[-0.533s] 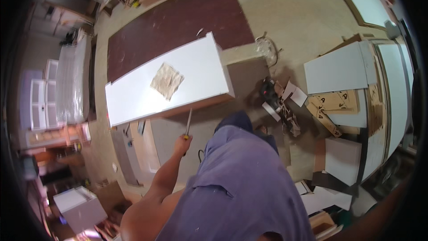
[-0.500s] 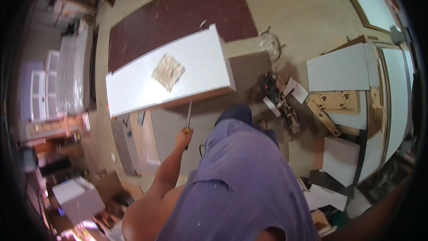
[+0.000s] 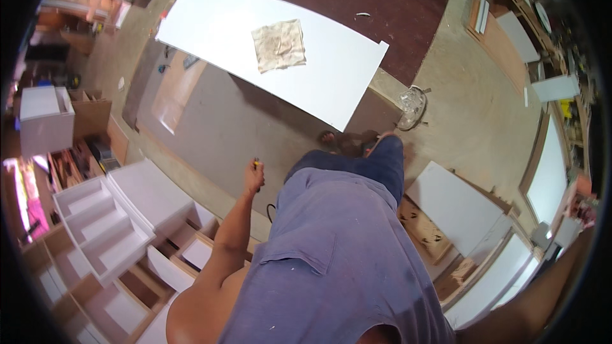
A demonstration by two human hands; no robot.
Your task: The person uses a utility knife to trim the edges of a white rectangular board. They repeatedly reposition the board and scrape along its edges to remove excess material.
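My left hand (image 3: 254,176) is closed around a screwdriver (image 3: 257,163) with a black and yellow handle. Its metal shaft cannot be made out now. The hand hangs in front of my body, over the grey floor sheet (image 3: 210,114). Ahead of it, apart from the hand, lies a long white cabinet (image 3: 338,89) with a flat glossy top. A crumpled beige cloth (image 3: 279,46) rests on that top. My right arm (image 3: 535,299) reaches out at the lower right, and its hand is lost in the dark rim.
Behind the cabinet spreads a dark red sheet (image 3: 395,6). A clear plastic-looking round object (image 3: 413,105) sits near its corner. White drawer boxes (image 3: 105,216) crowd the lower left. White panels (image 3: 456,207) are stacked at my right.
My view has swung round, so the cabinet and cloth appear turned and higher up. The screwdriver's long shaft showed before and no longer does. My left hand keeps its grip.
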